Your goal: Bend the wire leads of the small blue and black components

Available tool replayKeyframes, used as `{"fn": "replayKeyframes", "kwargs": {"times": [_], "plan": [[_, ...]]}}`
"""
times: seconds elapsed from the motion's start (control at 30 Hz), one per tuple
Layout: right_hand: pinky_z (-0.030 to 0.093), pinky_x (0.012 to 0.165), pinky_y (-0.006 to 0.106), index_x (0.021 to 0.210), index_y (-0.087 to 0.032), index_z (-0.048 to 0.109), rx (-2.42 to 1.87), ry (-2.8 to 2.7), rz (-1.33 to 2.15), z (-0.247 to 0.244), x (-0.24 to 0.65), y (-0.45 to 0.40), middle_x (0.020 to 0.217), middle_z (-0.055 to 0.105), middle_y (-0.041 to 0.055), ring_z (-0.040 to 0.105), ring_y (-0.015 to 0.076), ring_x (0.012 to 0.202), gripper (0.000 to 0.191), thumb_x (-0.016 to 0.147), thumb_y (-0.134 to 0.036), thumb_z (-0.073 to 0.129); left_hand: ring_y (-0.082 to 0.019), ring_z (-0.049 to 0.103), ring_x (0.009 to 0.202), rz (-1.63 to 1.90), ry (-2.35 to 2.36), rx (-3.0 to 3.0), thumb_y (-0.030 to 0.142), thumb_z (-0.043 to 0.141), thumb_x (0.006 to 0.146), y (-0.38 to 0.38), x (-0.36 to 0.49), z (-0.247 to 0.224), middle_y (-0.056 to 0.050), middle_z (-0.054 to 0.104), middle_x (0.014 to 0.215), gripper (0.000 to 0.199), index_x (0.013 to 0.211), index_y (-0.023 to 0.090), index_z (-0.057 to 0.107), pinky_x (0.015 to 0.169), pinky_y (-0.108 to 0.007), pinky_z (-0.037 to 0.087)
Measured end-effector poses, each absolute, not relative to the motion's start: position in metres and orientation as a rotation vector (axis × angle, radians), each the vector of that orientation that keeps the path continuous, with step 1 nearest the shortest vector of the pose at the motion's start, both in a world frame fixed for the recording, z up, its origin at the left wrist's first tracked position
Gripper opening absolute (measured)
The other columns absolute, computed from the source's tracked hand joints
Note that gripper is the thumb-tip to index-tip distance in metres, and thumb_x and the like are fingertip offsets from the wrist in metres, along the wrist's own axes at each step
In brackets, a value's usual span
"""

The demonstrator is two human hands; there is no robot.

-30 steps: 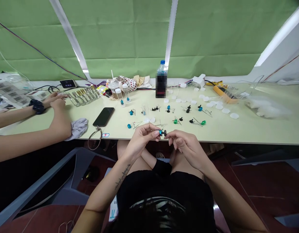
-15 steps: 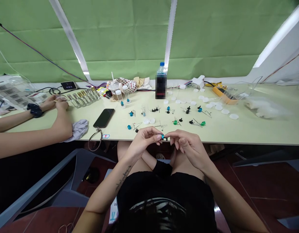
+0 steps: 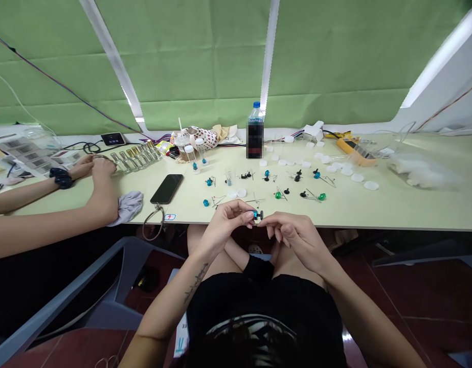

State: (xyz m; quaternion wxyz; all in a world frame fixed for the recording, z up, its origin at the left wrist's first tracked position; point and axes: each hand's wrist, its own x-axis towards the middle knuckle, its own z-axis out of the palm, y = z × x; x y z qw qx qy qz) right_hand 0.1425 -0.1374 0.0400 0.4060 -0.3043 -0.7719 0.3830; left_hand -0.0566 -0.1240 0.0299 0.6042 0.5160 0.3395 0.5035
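Between thumb and fingers, my left hand (image 3: 232, 221) pinches a small blue and black part (image 3: 257, 215) at the table's front edge. My right hand (image 3: 293, 230) is just right of it, index finger stretched toward the black end, the other fingers loosely bent and apart; nothing shows in it. Beyond my hands, small blue, green and black pieces with thin metal wires lie on the table, among them a green piece (image 3: 322, 197) and a blue piece (image 3: 205, 203). White round caps (image 3: 357, 177) are scattered behind them.
A phone (image 3: 166, 189) and a metal ring (image 3: 153, 223) lie left of my hands. A dark bottle (image 3: 254, 133) stands at the back. Another person's arms (image 3: 101, 199) rest at the left near glass vials (image 3: 138, 156). A plastic bag (image 3: 420, 168) lies right.
My right fingertip has drawn slightly away from the held part, and its black end now shows more fully. The view has shifted slightly.
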Motion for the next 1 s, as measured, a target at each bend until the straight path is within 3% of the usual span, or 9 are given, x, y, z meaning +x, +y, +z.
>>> {"fn": "replayKeyframes", "kwargs": {"times": [0.5, 0.77, 1.0], "plan": [[0.038, 0.052, 0.025, 0.108, -0.017, 0.068, -0.761, -1.853, 0.933, 0.037, 0.147, -0.131, 0.074, 0.059, 0.0036, 0.048, 0.0119, 0.057, 0.049, 0.097, -0.052, 0.036, -0.009, 0.058, 0.063, 1.111, 0.752, 1.196, 0.028, 0.073, 0.076, -0.132, -0.054, 0.036, -0.003, 0.065, 0.073, 0.019, 0.084, 0.012, 0.068, 0.063, -0.021, 0.046], [0.039, 0.052, 0.025, 0.095, -0.015, 0.068, -0.766, -1.895, 0.969, 0.037, 0.143, -0.134, 0.071, 0.06, 0.0044, 0.05, 0.0134, 0.059, 0.052, 0.095, -0.056, 0.035, -0.011, 0.059, 0.065, 1.206, 0.78, 1.189, 0.031, 0.075, 0.074, -0.132, -0.056, 0.038, -0.003, 0.065, 0.073, 0.023, 0.085, 0.013, 0.068, 0.063, -0.022, 0.046], [0.039, 0.055, 0.026, 0.102, -0.017, 0.07, -0.684, -1.909, 0.952, 0.041, 0.144, -0.138, 0.071, 0.059, 0.0034, 0.05, 0.0126, 0.058, 0.053, 0.095, -0.056, 0.035, -0.011, 0.059, 0.064, 1.164, 0.795, 1.226, 0.033, 0.074, 0.075, -0.133, -0.053, 0.037, -0.003, 0.065, 0.071, 0.023, 0.085, 0.012, 0.068, 0.064, -0.023, 0.047]]}}
